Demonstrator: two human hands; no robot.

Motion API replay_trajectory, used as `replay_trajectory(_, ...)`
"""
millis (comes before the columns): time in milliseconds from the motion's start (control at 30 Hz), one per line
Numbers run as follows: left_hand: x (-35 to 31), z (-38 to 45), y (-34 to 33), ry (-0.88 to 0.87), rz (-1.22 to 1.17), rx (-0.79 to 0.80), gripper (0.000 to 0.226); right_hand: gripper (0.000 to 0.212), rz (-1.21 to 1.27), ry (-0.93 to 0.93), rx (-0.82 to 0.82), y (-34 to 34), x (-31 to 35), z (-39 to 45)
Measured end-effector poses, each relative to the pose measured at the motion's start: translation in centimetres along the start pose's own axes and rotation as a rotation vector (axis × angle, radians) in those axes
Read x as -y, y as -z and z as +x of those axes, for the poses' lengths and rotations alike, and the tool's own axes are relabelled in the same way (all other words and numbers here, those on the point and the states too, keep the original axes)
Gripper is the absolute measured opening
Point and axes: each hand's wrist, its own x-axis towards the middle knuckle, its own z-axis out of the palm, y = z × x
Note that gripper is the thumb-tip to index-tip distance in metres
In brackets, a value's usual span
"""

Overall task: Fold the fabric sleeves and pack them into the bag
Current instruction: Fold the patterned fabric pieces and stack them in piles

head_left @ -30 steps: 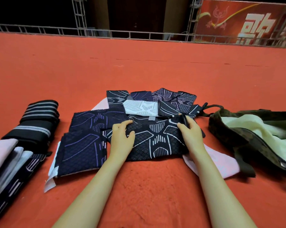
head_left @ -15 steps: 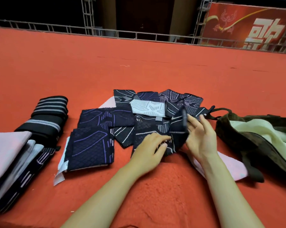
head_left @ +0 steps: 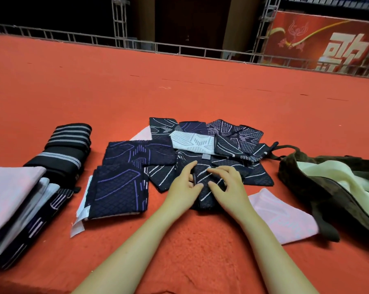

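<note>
A dark fabric sleeve with white line pattern (head_left: 208, 197) lies folded narrow on the red carpet in front of me. My left hand (head_left: 184, 186) pinches its left edge between thumb and fingers. My right hand (head_left: 229, 186) sits on its right side, fingers curled over the folded-in flap. Two folded navy sleeves with purple lines (head_left: 118, 189) lie to the left. More dark patterned sleeves (head_left: 238, 136) are heaped behind, one white patterned piece (head_left: 192, 142) among them. The dark olive bag (head_left: 289, 172) lies open at the right, with pale green cloth (head_left: 328, 175) inside.
A stack of pink, white and dark folded fabrics (head_left: 13, 198) sits at the left, with a black striped roll (head_left: 66, 145) behind it. A pink cloth (head_left: 283, 217) lies between my right forearm and the bag. A metal railing (head_left: 179, 48) edges the carpet at the back.
The sleeve lay spread wide under both hands; my right hand lifted its right side and folded it over to the left. Both hands now sit close together on the narrower fold.
</note>
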Motion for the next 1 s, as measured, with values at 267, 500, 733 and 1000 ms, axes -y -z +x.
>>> replay_trajectory(267, -0.2, -0.7, 2.2, -0.198, 0.358, -0.335, 0.053, 0.056, 0.005, 0.052, 0.087, -0.2, 0.8, -0.5)
replay_trajectory(500, 0.5, -0.7, 2.2, 0.048, 0.542, -0.278, 0.061, 0.065, -0.488, -0.021, 0.388, -1.1, 1.8, -1.1)
replay_trajectory(733, -0.3, -0.9, 2.3, -0.043, 0.287, -0.185, 0.060, 0.052, -0.142, -0.021, 0.138, -1.0, 1.6, -0.6)
replay_trajectory(1000, -2.5, -3.8, 3.5, -0.303, 0.083, -0.252, 0.056, 0.041, 0.590, -0.157, 0.002, -0.6, 3.5, -1.1)
